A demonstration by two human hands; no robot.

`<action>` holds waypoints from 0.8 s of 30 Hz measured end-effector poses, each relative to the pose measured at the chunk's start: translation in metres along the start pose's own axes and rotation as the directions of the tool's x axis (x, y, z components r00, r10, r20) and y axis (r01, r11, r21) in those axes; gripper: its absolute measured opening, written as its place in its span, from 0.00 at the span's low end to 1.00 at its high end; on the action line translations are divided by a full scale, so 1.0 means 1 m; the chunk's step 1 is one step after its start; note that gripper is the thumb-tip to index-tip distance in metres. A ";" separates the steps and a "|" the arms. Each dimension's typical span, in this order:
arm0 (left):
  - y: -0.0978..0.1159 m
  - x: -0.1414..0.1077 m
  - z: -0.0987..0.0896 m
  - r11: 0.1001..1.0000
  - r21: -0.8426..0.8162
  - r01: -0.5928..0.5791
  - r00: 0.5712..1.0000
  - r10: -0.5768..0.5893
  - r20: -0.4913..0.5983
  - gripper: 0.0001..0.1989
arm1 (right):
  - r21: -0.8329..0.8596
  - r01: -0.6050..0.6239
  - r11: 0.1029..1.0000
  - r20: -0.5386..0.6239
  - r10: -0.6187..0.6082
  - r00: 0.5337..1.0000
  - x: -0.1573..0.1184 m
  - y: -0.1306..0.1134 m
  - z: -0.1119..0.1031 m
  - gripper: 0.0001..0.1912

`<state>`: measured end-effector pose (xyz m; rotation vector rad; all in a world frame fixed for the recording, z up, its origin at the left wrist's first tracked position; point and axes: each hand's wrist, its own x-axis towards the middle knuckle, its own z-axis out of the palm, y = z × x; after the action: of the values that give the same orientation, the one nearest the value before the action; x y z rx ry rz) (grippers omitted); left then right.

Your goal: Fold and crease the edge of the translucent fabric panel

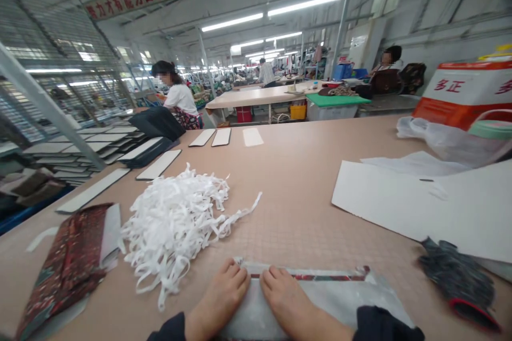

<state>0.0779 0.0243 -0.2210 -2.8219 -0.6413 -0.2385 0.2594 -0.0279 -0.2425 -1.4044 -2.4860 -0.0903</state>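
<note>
Left hand and right hand lie flat, grips pressing down without pinching, on a folded pale fabric panel at the near bench edge. The panel appears soft and light; its fold offers the surest hold.

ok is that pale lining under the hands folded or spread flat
Folded: the pale lining lies turned over, a strip of patterned fabric showing along its far edge, beneath the left hand and right hand.

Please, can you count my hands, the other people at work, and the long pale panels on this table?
Left hand and right hand: 2
Other people: 3
Long pale panels: 6
Total: 11
</note>
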 end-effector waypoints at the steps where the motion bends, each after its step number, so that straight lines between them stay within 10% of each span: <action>1: -0.001 -0.005 -0.002 1.000 -0.002 0.016 1.000 -0.016 -0.015 0.05 | -0.004 0.004 1.000 -0.005 -0.004 1.000 -0.002 0.002 0.001 0.05; 10: 0.007 -0.033 -0.015 0.936 -0.131 0.327 0.938 -0.339 -0.077 0.10 | 0.257 -0.093 0.962 0.096 0.070 0.993 0.043 -0.008 -0.007 0.12; 19: 0.012 -0.035 -0.016 0.912 -0.168 0.373 0.913 -0.393 -0.108 0.09 | 0.073 0.248 0.966 -0.074 -0.243 0.967 0.039 -0.019 0.018 0.11; 24: 0.013 -0.035 -0.013 0.905 -0.180 0.385 0.902 -0.410 -0.134 0.09 | 0.198 0.104 0.975 -0.043 -0.097 0.994 0.049 -0.017 0.015 0.05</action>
<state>0.0509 -0.0046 -0.2185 -2.7353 -1.2046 -0.6154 0.2182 0.0066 -0.2418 -1.1867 -2.4601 0.1127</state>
